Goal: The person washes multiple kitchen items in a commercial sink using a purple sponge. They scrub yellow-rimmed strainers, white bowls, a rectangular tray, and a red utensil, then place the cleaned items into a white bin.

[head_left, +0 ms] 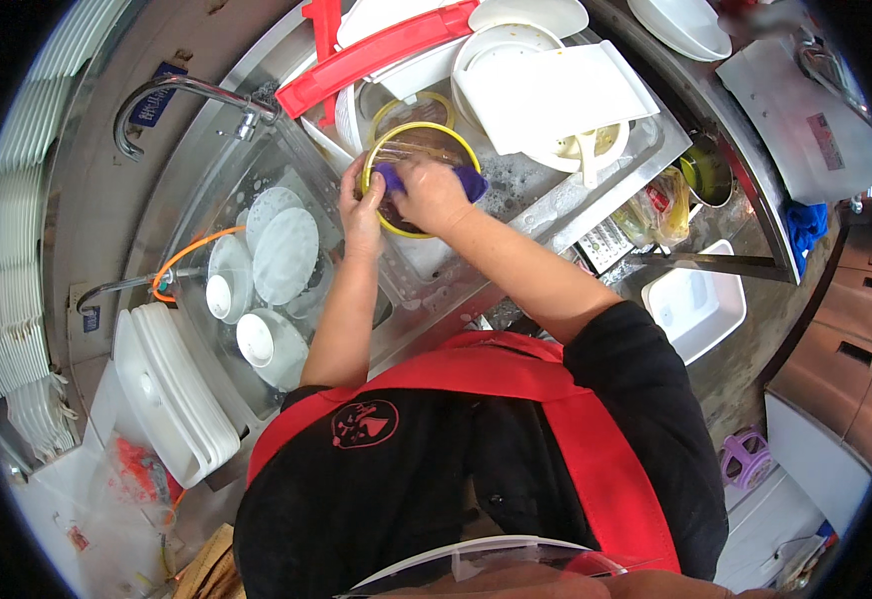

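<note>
Left hand (361,205) gripping the left edge of a yellow-rimmed round piece (423,146), fingers at the rim. Right hand (433,195) closed over a purple cloth (472,183), set against the face of the piece; cloth pokes out both sides of the fist. Exact finger wrap hidden. Piece is tilted, between the two hands, over the soapy sink.

Just beyond the hands: a second yellow-rimmed round piece (413,114), partly hidden behind the first. Past it, a long red bar (386,60) across white dishware. Right of that, a white rectangular tray (556,95) atop bowls, white spoon (587,158) in one.

Left of left hand: adjoining basin, white plates (286,257) and a white bowl (272,349) in water. Faucet (181,88) beyond.

Farther right of right hand: plastic bag (663,208), white tub (700,304). Well off left: white dish stacks (16,230).
</note>
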A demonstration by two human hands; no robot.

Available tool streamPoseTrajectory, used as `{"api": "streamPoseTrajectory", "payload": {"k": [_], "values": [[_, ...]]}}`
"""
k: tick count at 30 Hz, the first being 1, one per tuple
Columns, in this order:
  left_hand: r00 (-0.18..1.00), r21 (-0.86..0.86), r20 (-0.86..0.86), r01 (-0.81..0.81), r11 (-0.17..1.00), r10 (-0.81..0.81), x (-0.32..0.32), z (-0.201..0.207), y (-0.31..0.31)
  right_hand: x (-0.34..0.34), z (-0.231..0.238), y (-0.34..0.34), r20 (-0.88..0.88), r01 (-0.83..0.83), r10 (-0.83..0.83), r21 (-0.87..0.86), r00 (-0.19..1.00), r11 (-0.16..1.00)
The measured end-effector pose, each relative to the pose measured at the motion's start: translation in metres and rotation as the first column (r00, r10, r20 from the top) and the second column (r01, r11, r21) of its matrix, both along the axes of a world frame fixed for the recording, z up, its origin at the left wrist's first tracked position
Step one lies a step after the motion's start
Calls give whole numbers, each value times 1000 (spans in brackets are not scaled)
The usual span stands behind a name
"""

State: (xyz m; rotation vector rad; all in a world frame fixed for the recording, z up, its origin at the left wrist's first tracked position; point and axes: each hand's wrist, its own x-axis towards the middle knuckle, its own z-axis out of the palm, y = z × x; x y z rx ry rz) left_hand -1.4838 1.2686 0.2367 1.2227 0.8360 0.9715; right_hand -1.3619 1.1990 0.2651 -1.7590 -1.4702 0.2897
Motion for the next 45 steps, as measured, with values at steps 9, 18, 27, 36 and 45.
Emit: {"api": "streamPoseTrajectory", "payload": {"k": [9, 18, 27, 36, 45], "values": [[995, 263, -79, 73, 962, -54, 5, 5, -2, 41, 11, -13, 254, -113, 318, -594, 914, 797], [980, 305, -156, -68, 950, 120, 7, 9, -7, 9, -22, -16, 215, -185, 266, -334, 940, 924], [889, 458, -395, -30, 888, 233, 1, 22, -4, 44, -33, -22, 95, 226, -206, -366, 974, 903], [486, 220, -872, 301, 928, 50, 18, -29, -14, 59, -49, -63, 114, 316, -295, -332, 949, 889], [414, -23, -901, 252, 968, -129, 50, -94, 22, 36, -72, -58, 72, 147, -129, -372, 989, 916]]}}
